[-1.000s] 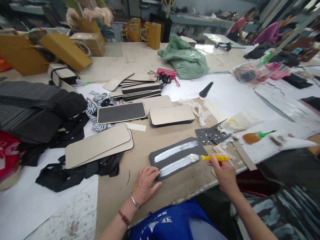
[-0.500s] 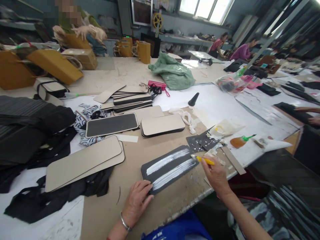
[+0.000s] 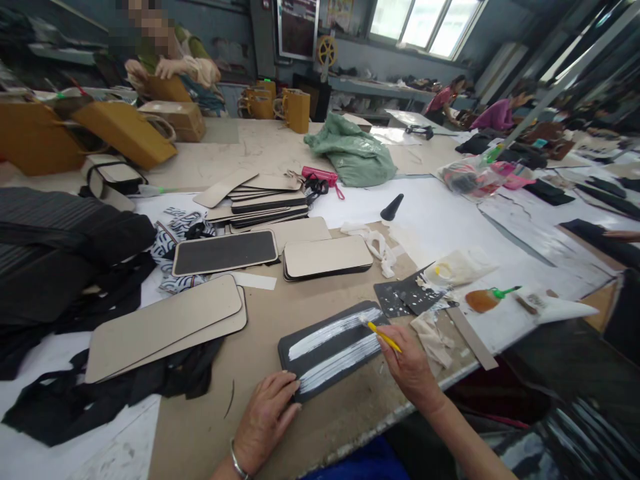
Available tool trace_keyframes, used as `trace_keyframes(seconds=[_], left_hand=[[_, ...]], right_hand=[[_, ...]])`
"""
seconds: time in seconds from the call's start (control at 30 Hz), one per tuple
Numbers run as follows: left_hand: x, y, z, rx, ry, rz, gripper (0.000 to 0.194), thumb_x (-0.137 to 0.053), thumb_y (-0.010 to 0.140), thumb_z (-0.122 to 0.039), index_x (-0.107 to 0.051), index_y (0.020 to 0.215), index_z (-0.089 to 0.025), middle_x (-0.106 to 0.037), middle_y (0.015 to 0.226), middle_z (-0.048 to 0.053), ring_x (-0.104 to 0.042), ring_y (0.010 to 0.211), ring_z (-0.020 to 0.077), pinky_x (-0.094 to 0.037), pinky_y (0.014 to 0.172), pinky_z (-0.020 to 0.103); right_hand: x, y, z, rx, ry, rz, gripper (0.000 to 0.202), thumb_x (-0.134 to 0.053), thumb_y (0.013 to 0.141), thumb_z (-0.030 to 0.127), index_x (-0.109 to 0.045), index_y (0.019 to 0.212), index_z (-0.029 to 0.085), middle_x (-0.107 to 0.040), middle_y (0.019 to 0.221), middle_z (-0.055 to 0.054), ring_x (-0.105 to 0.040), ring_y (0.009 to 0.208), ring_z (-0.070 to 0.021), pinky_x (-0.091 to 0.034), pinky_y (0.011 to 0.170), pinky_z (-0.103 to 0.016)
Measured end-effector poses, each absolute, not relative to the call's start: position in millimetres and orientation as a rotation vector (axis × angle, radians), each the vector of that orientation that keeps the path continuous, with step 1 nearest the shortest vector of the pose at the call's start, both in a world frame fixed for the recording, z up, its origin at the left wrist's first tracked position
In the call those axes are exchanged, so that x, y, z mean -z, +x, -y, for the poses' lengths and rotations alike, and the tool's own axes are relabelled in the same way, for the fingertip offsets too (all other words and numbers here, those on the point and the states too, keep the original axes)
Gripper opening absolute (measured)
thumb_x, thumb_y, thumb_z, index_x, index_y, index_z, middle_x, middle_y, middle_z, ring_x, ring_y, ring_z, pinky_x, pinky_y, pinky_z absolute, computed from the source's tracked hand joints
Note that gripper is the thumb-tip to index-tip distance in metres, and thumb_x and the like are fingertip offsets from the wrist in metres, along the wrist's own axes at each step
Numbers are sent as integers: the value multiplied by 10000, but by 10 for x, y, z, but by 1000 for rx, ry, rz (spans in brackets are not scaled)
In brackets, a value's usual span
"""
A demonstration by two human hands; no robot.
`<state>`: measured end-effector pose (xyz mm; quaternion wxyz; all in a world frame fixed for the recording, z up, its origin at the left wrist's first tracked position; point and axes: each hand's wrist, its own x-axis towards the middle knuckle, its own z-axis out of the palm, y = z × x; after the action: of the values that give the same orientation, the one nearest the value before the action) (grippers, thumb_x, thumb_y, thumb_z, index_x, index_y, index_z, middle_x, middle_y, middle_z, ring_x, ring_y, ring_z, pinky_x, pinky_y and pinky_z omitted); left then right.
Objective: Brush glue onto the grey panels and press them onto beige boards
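A dark rectangular panel (image 3: 333,343) lies tilted on the brown board, with two long white streaks along it. My right hand (image 3: 407,360) is closed round a yellow brush (image 3: 384,337), whose tip touches the upper streak near the panel's right end. My left hand (image 3: 267,413) rests at the panel's lower left corner, fingertips on its edge and thumb apart. Just above the panel is a stack of beige-topped panels (image 3: 327,257). White-spattered dark pieces (image 3: 405,293) lie beyond its right end.
Beige panels (image 3: 165,327) lie over black cloth at left, near a framed dark panel (image 3: 225,252). An orange bottle (image 3: 483,300) and a grey strip (image 3: 473,337) are at right. Behind are a black cone (image 3: 392,207), a green bag (image 3: 353,150) and people at work.
My right hand has moved left with the brush, from beyond the panel's right end onto the upper streak. My left hand stays at the corner. The whole view has shifted slightly.
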<state>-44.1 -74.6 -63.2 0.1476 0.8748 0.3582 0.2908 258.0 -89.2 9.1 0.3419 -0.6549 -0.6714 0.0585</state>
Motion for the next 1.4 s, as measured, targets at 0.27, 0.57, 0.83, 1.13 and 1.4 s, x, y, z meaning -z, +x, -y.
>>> trace_keyframes(seconds=[0.27,0.57,0.83,1.13,1.4], left_hand=[[587,-429,810,-809,2578,-1067,229,-523,808,-210,-584,1027,-182,-644,1002,95,-590,965,222,-542,783,380],[597,-382,917,-919,2551,-1176,130,-513,814,-186,-602,907,-165,-630,901,86,-577,943,203,-513,813,366],[609,-376,933,-912,2513,-1184,134,-539,795,-171,-595,917,-165,-618,860,66,-563,880,190,-508,771,348],[661,-316,1014,-1049,2165,-1361,214,-461,850,-227,-533,1042,-167,-607,945,87,-583,890,186,-524,783,351],[742,-230,919,-1005,1932,-1577,326,-383,868,-194,-493,1171,-137,-566,1035,121,-542,978,204,-485,865,383]], right_hand=[[-94,2480,798,-154,-1676,1778,252,-423,870,330,-611,980,203,-611,896,-88,-590,855,-213,-493,794,-379],[-187,1442,877,-943,-1588,1127,292,-494,825,446,-601,876,179,-618,864,-71,-620,648,-183,-555,636,-344],[-63,1691,1049,-488,-1763,1308,305,-514,807,453,-622,811,167,-624,857,-88,-609,771,-207,-523,730,-359],[-236,2049,1307,-698,-1791,599,466,-635,685,520,-594,908,113,-668,731,-63,-648,675,-204,-555,691,-344],[-90,2039,1085,-853,-1597,348,482,-761,540,447,-592,809,86,-672,664,-73,-649,597,-177,-554,542,-213]])
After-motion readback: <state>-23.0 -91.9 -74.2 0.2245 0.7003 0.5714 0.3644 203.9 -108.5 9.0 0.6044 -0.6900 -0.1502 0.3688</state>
